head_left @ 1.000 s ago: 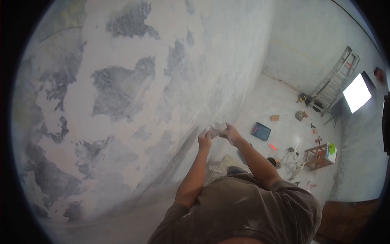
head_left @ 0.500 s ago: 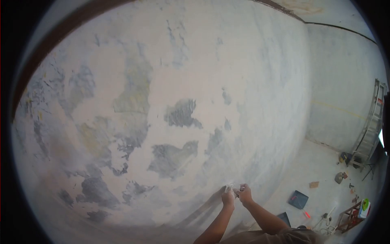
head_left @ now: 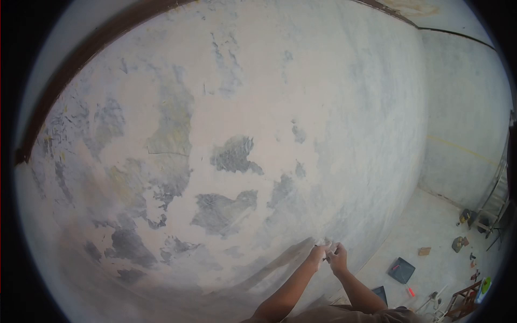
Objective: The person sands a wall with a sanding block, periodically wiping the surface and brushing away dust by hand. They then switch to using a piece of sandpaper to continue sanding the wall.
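Observation:
Low in the head view, my left hand (head_left: 318, 253) and my right hand (head_left: 337, 257) are close together in front of the wall (head_left: 258, 107). Both have their fingers closed around a white, crumpled, thin scrap (head_left: 325, 240); I cannot tell what it is made of. A small dark piece shows between the two hands. The wall is pale, with grey patches where the surface layer is gone, and the shadow of my arms falls on it left of the hands.
On the floor to the right lie a dark paint tray (head_left: 402, 271), a red-handled tool (head_left: 411, 292) and a small tan block (head_left: 424, 251). A metal ladder (head_left: 495, 196) leans at the far right wall. A brown wooden stool (head_left: 462, 301) stands lower right.
My hands have shifted slightly right and drawn closer together, still around the white scrap. The view has turned a little, so the floor items and ladder sit farther right.

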{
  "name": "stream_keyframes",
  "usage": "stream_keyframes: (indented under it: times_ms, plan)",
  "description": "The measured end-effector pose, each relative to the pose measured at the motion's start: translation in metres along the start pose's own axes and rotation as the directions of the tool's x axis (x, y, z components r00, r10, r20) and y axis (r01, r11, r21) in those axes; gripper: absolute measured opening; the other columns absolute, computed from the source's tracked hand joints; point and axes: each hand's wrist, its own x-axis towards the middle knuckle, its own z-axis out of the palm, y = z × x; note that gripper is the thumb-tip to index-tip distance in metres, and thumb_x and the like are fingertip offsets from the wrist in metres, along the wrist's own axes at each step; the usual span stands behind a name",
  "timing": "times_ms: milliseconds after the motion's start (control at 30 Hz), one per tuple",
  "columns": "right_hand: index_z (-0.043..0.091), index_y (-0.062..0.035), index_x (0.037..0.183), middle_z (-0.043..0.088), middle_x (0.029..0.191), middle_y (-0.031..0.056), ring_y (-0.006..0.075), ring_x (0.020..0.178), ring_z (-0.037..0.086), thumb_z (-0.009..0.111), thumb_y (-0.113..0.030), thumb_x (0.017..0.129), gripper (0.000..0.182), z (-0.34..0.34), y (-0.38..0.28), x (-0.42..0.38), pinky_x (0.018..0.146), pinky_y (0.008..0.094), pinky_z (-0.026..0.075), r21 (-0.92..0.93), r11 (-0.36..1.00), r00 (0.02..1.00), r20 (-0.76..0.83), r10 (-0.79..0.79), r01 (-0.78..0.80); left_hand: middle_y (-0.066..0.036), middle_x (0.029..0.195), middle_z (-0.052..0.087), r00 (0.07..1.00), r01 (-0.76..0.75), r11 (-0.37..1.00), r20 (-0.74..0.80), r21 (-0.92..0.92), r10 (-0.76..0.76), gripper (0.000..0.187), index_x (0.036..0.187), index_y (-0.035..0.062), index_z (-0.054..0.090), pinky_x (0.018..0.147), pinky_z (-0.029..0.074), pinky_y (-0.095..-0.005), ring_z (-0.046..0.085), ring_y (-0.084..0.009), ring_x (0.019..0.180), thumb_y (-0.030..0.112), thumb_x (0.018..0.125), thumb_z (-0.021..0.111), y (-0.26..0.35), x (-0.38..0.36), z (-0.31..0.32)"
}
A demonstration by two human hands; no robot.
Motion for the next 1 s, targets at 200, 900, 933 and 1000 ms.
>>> stream_keyframes:
  times_ms: [200, 900, 933, 1000]
  plan:
    - [0.057, -0.0055, 0.114, 0.068, 0.101, 0.0043, 0.0141, 0.084, 0.066, 0.066, -0.002, 0.088, 0.028, 0.005, -0.059, -0.003, 0.069, 0.0276, 0.053, 0.420, 0.877, 0.971, 0.145, 0.189, -0.233, -0.009, 0.111, 0.067, 0.956, -0.271, 0.961, -0.100, 0.046, 0.274, 0.035, 0.124, 0.0025, 0.061, 0.073, 0.052, -0.0302, 0.064, -0.0180, 0.097, 0.012, 0.091, 0.059, -0.002, 0.014, 0.010]
    - [0.057, -0.0062, 0.084, 0.062, 0.069, 0.0042, 0.0138, 0.060, 0.060, 0.069, -0.015, 0.091, 0.017, 0.033, -0.057, 0.020, 0.058, 0.0267, 0.045, 0.182, 0.972, 0.983, 0.136, 0.122, -0.146, -0.022, 0.130, 0.052, 0.080, 0.057, 0.136, -0.141, 0.989, 0.987, 0.032, 0.126, -0.0039, 0.056, 0.101, 0.038, -0.0455, 0.048, -0.0363, 0.121, 0.011, 0.098, 0.054, 0.155, -0.054, 0.085]
    - [0.057, -0.0066, 0.085, 0.062, 0.069, 0.0049, 0.0143, 0.060, 0.060, 0.068, -0.018, 0.092, 0.017, 0.022, -0.048, 0.017, 0.059, 0.0270, 0.045, 0.091, 0.977, 0.978, 0.105, 0.181, -0.191, -0.025, 0.131, 0.051, -0.205, -0.052, -0.202, 0.188, 0.978, 0.961, 0.032, 0.127, -0.0057, 0.055, 0.102, 0.036, -0.0484, 0.047, -0.0401, 0.123, 0.010, 0.098, 0.053, 0.207, -0.071, 0.107]
    - [0.057, -0.0069, 0.086, 0.063, 0.070, 0.0064, 0.0153, 0.061, 0.061, 0.067, -0.022, 0.092, 0.019, 0.004, -0.032, 0.010, 0.060, 0.0282, 0.046, -0.039, 0.959, 0.958, 0.042, 0.283, -0.281, -0.022, 0.121, 0.063, -0.374, -0.491, -0.383, 0.208, 0.782, 0.904, 0.032, 0.125, -0.0049, 0.059, 0.094, 0.044, -0.0464, 0.058, -0.0387, 0.111, 0.008, 0.096, 0.053, 0.318, -0.095, 0.166]
